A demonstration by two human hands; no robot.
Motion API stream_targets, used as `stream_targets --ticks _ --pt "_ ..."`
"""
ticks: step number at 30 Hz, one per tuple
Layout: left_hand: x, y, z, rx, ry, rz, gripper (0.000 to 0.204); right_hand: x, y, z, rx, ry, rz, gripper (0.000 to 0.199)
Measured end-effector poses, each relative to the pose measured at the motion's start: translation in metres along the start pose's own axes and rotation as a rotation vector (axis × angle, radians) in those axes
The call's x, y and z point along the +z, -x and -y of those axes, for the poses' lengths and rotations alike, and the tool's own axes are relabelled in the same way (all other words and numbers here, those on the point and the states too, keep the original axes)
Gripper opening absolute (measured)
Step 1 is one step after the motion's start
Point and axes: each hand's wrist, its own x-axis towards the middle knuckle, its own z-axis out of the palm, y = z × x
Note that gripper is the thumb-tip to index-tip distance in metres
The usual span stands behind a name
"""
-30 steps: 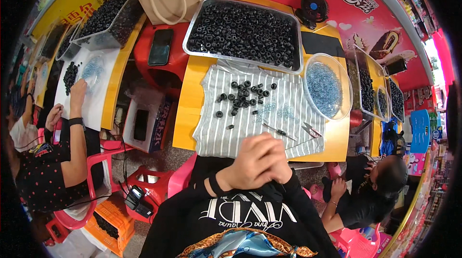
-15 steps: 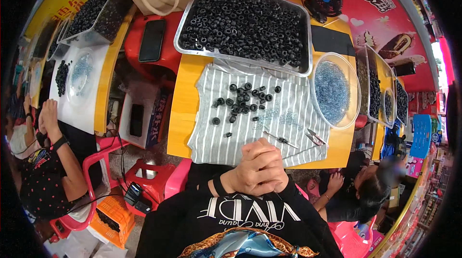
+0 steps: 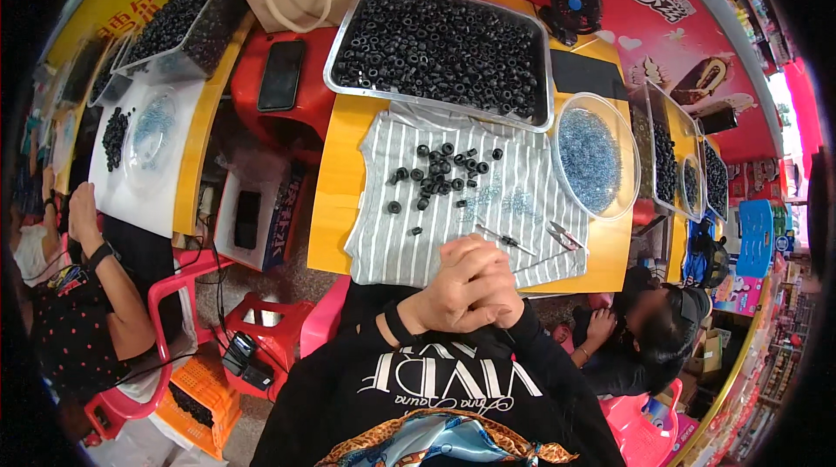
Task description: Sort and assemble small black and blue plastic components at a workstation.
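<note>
In front of my chest, my left hand (image 3: pixel 444 286) and my right hand (image 3: pixel 496 300) are clasped with their fingers folded over each other. No tool or part shows in them. Just beyond my knuckles lies a grey-and-white striped cloth (image 3: pixel 374 249) on the yellow table. Several small black rings (image 3: pixel 440 173) are scattered on it, beside some tiny clear beads (image 3: pixel 514 201). Nearest my hands are a thin pen-like tool (image 3: pixel 507 241) with a dark grip and small metal nippers (image 3: pixel 564 236).
A large clear tray (image 3: pixel 329 75) full of black rings stands at the back. To its right are a round tub (image 3: pixel 634 180) of bluish beads and a black fan (image 3: pixel 575 7). A phone (image 3: pixel 281 75) lies on a red stool. Co-workers sit left and right.
The view has shifted slightly, so the table's right side appears a little further left. My hands stay clasped, with the fingers moving slightly.
</note>
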Motion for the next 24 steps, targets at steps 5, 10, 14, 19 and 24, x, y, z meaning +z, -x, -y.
stream_targets --ticks 5,10,14,19,24 --pt "-0.029 -0.001 -0.005 -0.218 -0.213 -0.336 0.025 0.014 -0.001 0.027 0.110 0.551 -0.572 0.020" --pt "-0.046 -0.001 0.004 -0.454 0.090 -0.212 0.014 0.026 0.001 0.035 -0.013 0.459 -0.656 0.022" --pt "-0.044 0.002 -0.008 -0.512 0.280 -0.064 0.013 0.031 0.004 0.039 -0.039 0.387 -0.657 0.022" --pt "-0.043 0.007 -0.008 -0.485 0.365 -0.025 0.009 0.036 0.005 0.042 -0.095 0.333 -0.639 0.021" --pt "-0.039 0.009 -0.009 -0.520 0.410 -0.039 0.004 0.038 0.008 0.042 -0.151 0.376 -0.603 0.021"
